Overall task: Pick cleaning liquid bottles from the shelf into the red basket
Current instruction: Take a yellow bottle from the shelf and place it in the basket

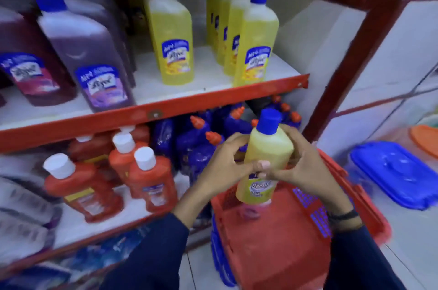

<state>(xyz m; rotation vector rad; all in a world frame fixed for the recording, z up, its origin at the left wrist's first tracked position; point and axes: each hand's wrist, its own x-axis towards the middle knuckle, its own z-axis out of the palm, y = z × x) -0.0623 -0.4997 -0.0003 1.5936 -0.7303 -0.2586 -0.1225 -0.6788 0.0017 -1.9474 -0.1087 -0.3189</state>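
A yellow cleaning liquid bottle (267, 154) with a blue cap is held upright between my left hand (224, 166) and my right hand (305, 171), both gripping its sides. Its base is inside the red basket (279, 242), which stands on the floor beside the shelf. A pink item (248, 212) lies under the bottle in the basket. More yellow bottles (254, 38) stand on the upper shelf (206, 100), with one (173, 36) standing alone to their left.
Purple bottles (90, 57) and a dark red bottle (28, 62) fill the upper shelf's left. Orange bottles with white caps (151, 183) and blue bottles with orange caps (203, 138) stand on the lower shelf. A blue lidded box (393, 173) lies on the floor at right.
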